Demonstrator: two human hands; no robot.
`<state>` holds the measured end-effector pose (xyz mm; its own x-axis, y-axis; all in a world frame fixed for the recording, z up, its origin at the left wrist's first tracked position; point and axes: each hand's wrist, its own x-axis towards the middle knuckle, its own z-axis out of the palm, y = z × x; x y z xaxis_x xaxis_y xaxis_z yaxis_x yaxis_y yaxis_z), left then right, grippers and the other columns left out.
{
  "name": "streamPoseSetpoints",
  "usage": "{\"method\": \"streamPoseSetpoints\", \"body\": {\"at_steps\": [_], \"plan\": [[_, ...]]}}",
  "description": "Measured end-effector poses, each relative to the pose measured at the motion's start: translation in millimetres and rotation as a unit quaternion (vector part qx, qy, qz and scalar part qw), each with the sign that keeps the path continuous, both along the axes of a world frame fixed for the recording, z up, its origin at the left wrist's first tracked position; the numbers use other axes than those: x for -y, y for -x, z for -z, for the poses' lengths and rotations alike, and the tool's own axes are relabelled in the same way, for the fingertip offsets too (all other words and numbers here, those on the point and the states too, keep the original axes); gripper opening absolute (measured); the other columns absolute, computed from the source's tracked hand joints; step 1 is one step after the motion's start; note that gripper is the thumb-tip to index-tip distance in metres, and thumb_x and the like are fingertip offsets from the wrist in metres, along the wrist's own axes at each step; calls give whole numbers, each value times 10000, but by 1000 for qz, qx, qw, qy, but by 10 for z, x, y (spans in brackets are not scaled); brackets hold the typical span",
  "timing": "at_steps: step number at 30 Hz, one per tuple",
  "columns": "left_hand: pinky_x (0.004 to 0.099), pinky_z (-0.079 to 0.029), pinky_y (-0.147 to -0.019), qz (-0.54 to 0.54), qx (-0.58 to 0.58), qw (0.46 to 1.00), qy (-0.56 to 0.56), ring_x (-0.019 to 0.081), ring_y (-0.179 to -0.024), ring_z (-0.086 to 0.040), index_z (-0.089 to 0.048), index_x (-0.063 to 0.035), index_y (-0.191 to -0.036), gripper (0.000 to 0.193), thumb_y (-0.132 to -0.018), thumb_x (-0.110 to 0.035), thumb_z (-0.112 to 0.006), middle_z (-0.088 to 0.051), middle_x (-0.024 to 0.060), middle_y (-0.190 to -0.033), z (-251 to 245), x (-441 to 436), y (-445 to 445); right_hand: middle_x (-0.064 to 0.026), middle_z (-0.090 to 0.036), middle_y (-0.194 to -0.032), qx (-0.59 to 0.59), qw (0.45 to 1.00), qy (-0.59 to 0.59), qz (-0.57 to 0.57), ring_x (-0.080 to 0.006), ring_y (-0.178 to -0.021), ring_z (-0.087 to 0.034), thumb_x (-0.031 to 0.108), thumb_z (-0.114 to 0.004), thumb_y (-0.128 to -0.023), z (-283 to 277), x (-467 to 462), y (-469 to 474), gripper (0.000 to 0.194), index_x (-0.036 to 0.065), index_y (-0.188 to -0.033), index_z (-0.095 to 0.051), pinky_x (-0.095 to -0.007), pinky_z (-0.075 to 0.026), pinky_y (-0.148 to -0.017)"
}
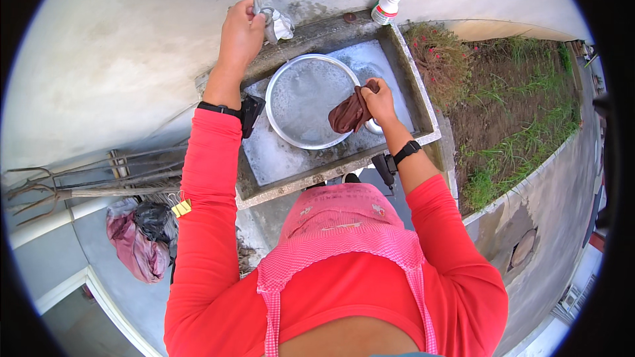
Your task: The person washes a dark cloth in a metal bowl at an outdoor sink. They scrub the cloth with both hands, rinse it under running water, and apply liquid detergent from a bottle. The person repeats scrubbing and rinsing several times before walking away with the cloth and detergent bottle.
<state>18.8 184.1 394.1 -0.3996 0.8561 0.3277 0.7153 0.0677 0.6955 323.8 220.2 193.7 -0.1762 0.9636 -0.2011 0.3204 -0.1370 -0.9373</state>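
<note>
My left hand [244, 29] is raised at the back left of a concrete sink [426, 109], its fingers at a grey fitting, which looks like a tap [268, 12], with white material [283, 28] beside it. A round metal basin [272, 114] of cloudy, sudsy water stands in the foamy sink. My right hand [379, 101] grips a bunched brown cloth [349, 113] over the basin's right rim. Below that hand, a small shiny metal object [373, 127] is partly hidden. Whether my left fingers close around the fitting is hard to tell.
A spray bottle [386, 11] stands on the sink's back right corner, near a small dark round object [349, 17]. The wall [149, 34] rises behind. Right of the sink lies a planted soil bed [516, 109]. Wooden poles [129, 191] and bundled cloth [134, 243] are at the left.
</note>
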Motion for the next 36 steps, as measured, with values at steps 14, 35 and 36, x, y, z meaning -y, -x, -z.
{"method": "streamPoseSetpoints", "body": {"at_steps": [14, 35, 36], "plan": [[388, -592, -695, 263, 878, 334, 220, 422, -1138, -535, -324, -113, -1437, 765, -857, -512, -624, -391, 268, -1394, 1338, 949, -1356, -43, -626, -882, -320, 926, 185, -75, -133, -776, -593, 82, -582, -860, -636, 39, 240, 135, 9, -973, -590, -283, -497, -727], [371, -512, -575, 107, 86, 913, 384, 289, -823, -649, -477, 16, -1113, 547, -790, -341, -736, -631, 180, -971, 1536, 936, -1653, -100, -691, -943, -131, 961, 205, -129, -294, -818, -656, 371, -664, -830, 6, 159, 273, 339, 55, -954, -650, -384, -505, -734], [336, -483, -539, 104, 280, 879, 372, 251, -785, -624, -486, -17, -1126, 517, -810, -350, -723, -625, 149, -980, 1480, 975, -1629, -48, -659, -1046, -146, 936, 293, -132, -242, -876, -635, 470, -575, -902, 12, 146, 214, 417, 99, -1090, -619, -401, -495, -744]]}}
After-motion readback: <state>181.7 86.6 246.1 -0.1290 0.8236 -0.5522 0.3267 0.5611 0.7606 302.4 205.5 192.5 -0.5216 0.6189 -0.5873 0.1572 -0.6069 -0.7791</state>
